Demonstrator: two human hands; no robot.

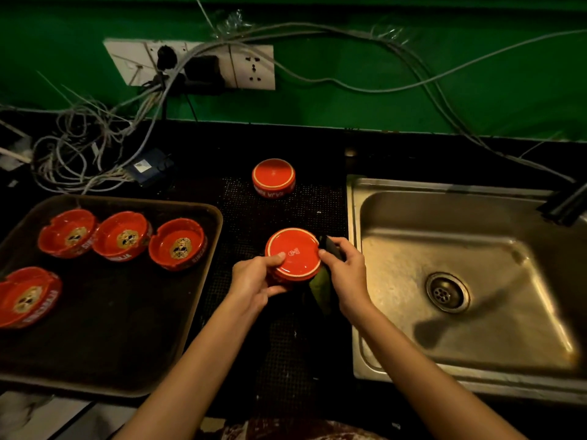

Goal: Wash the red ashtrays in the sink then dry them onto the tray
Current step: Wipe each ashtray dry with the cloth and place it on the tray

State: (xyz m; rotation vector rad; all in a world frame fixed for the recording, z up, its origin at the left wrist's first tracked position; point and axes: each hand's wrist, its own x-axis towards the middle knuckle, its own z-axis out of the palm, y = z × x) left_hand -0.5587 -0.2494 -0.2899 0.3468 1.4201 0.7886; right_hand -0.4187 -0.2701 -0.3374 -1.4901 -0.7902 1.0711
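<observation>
An upturned ashtray [293, 254] is gripped by the left hand [252, 279]. A cloth [321, 292] is pinched against its rim by the right hand [347, 269], over the mat [286, 344] between tray [206, 268] and sink [476, 312]. Four ashtrays [178, 244] are stood along the tray's far and left edges. Cables [95, 134] are strung across the green wall [381, 90].

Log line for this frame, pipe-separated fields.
phase: wiping | left hand: grips inverted ashtray | right hand: holds dark cloth against its rim | tray: four upright ashtrays | mat: far ashtray inverted
</observation>
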